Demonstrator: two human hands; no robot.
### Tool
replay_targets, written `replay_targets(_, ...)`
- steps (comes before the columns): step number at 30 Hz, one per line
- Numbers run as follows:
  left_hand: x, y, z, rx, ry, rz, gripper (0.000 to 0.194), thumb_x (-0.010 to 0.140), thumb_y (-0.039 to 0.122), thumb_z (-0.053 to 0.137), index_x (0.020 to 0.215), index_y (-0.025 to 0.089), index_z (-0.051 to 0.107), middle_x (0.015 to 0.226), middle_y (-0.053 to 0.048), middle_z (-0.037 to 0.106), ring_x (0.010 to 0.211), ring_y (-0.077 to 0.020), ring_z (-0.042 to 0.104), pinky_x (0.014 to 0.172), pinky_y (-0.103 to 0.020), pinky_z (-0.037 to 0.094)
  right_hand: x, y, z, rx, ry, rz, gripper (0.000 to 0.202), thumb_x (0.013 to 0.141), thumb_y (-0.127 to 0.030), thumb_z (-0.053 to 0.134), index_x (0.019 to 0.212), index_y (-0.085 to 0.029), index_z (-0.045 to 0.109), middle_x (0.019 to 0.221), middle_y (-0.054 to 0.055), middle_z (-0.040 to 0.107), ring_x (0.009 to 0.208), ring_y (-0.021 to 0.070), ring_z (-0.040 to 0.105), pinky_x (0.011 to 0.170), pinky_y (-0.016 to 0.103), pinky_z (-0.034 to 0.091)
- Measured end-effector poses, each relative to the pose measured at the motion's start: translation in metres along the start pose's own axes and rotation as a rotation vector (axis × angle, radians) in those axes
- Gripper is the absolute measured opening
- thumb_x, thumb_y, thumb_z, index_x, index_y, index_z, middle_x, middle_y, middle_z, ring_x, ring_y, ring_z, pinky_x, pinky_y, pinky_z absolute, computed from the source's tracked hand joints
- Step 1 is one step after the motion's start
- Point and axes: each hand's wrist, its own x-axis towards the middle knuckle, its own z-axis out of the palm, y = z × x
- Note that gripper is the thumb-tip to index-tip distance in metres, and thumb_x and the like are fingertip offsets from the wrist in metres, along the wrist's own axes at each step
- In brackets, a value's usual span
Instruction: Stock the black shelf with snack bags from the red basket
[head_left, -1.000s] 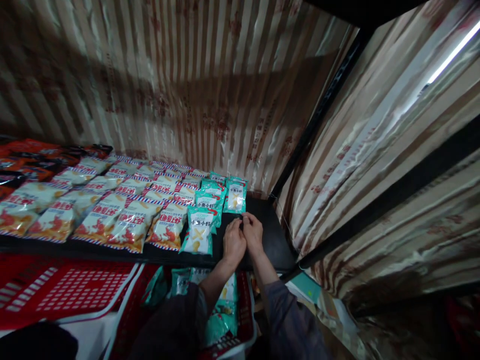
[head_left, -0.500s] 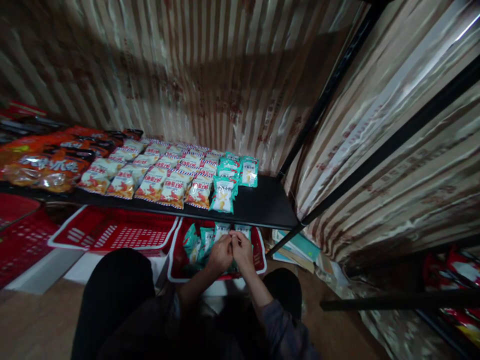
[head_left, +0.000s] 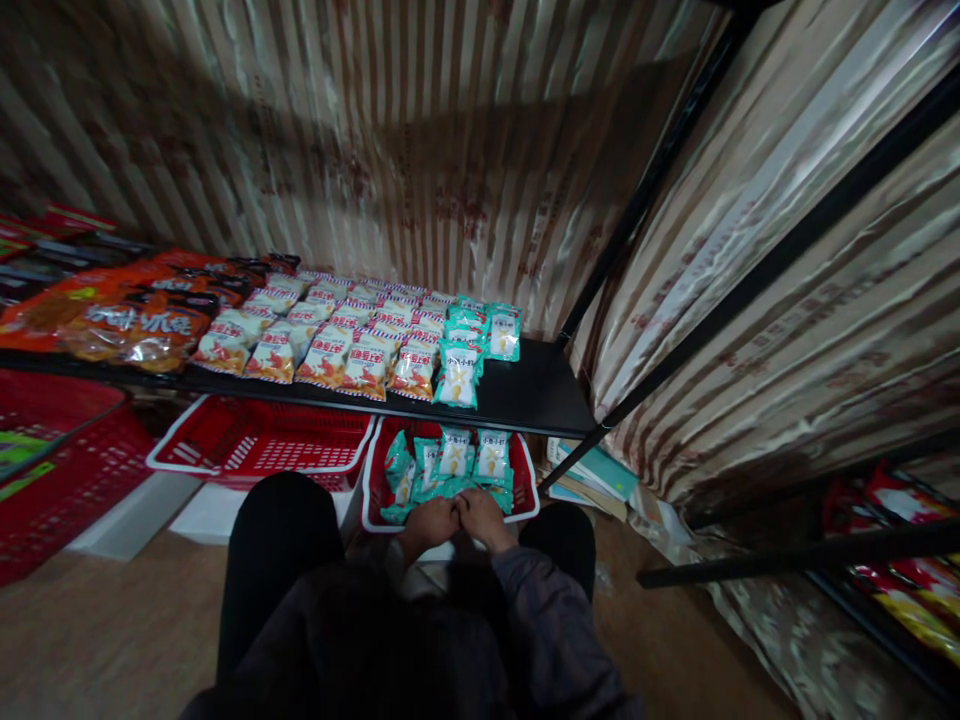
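Close together at the near rim of a red basket with a white edge point(head_left: 366, 500) are my left hand point(head_left: 433, 524) and my right hand point(head_left: 482, 517). The fingers of both are curled and meet in the middle; anything inside them is hidden. Several green-and-white snack packets point(head_left: 455, 455) lie in that basket, just beyond my hands. Above it, more packets of the same kind point(head_left: 457, 375) are lined up on the black shelf point(head_left: 525, 400), near its right end.
White-and-orange snack bags point(head_left: 325, 357) fill the shelf's middle, with orange bags point(head_left: 150, 325) to their left. A second red basket point(head_left: 270, 445) stands left of the first. A slanting black post point(head_left: 645, 400) and flat boxes point(head_left: 600, 470) are at the right. Striped curtain point(head_left: 420, 150) hangs behind.
Both hands have drawn back toward me, from over the packets to the basket's near rim, still together. The view has shifted, so the shelf and baskets sit further right and slightly higher.
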Motion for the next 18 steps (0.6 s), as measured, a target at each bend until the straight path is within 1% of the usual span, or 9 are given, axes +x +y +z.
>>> replay_targets(5, 0.006, 0.003, -0.011, -0.025, -0.124, 0.0, 0.016, 0.08, 0.018, 0.054, 0.081, 0.018, 0.07, 0.088, -0.01, 0.073, 0.086, -0.0264, 0.068, 0.076, -0.034, 0.049, 0.006, 0.003, -0.004, -0.009, -0.049, -0.011, 0.021, 0.089, -0.021, 0.055, 0.098, -0.017, 0.073, 0.109, 0.009, 0.073, 0.106, 0.0194, 0.064, 0.091, 0.026, 0.042)
replay_targets(8, 0.007, 0.006, -0.017, -0.048, -0.165, 0.023, 0.019, 0.08, 0.019, 0.054, 0.087, 0.018, 0.071, 0.095, -0.009, 0.074, 0.089, -0.0255, 0.068, 0.076, -0.032, 0.048, 0.01, 0.006, -0.007, -0.007, -0.045, -0.004, 0.022, 0.082, -0.019, 0.063, 0.102, -0.019, 0.073, 0.108, 0.007, 0.073, 0.103, 0.0191, 0.065, 0.087, 0.024, 0.045)
replay_targets(10, 0.009, 0.008, -0.021, -0.06, -0.183, 0.032, 0.022, 0.081, 0.016, 0.05, 0.089, 0.018, 0.071, 0.097, -0.008, 0.074, 0.091, -0.0242, 0.067, 0.077, -0.03, 0.048, 0.013, 0.005, -0.008, -0.011, -0.031, 0.007, 0.022, 0.079, -0.016, 0.065, 0.098, -0.019, 0.073, 0.104, 0.007, 0.074, 0.1, 0.0201, 0.067, 0.083, 0.025, 0.046)
replay_targets(12, 0.012, 0.009, -0.023, -0.071, -0.201, 0.031, 0.024, 0.08, 0.013, 0.047, 0.085, 0.018, 0.07, 0.093, -0.006, 0.074, 0.09, -0.0229, 0.067, 0.077, -0.029, 0.048, 0.017, 0.004, -0.008, -0.021, -0.017, 0.014, 0.018, 0.077, -0.011, 0.064, 0.089, -0.016, 0.075, 0.097, 0.01, 0.075, 0.095, 0.0213, 0.068, 0.079, 0.025, 0.046)
replay_targets(14, 0.016, 0.009, -0.025, -0.079, -0.213, 0.022, 0.023, 0.077, 0.01, 0.048, 0.082, 0.017, 0.07, 0.09, -0.006, 0.074, 0.089, -0.023, 0.067, 0.077, -0.029, 0.048, 0.022, 0.001, -0.007, -0.031, 0.002, 0.016, 0.019, 0.077, -0.006, 0.058, 0.082, -0.013, 0.075, 0.092, 0.012, 0.075, 0.09, 0.0218, 0.068, 0.076, 0.025, 0.045)
replay_targets(16, 0.017, 0.007, -0.025, -0.087, -0.206, 0.012, 0.023, 0.074, 0.009, 0.051, 0.087, 0.016, 0.069, 0.096, -0.008, 0.074, 0.095, -0.0243, 0.067, 0.081, -0.03, 0.048, 0.026, -0.001, -0.006, -0.037, 0.03, 0.012, 0.025, 0.078, -0.001, 0.052, 0.081, -0.011, 0.074, 0.09, 0.014, 0.075, 0.09, 0.0215, 0.068, 0.075, 0.024, 0.044)
replay_targets(18, 0.017, 0.006, -0.024, -0.097, -0.193, 0.006, 0.029, 0.072, 0.009, 0.056, 0.098, 0.014, 0.068, 0.107, -0.011, 0.072, 0.103, -0.0259, 0.065, 0.086, -0.031, 0.048, 0.029, -0.002, -0.008, -0.037, 0.065, 0.007, 0.028, 0.078, 0.002, 0.049, 0.083, -0.009, 0.074, 0.092, 0.015, 0.074, 0.092, 0.0212, 0.067, 0.077, 0.024, 0.044)
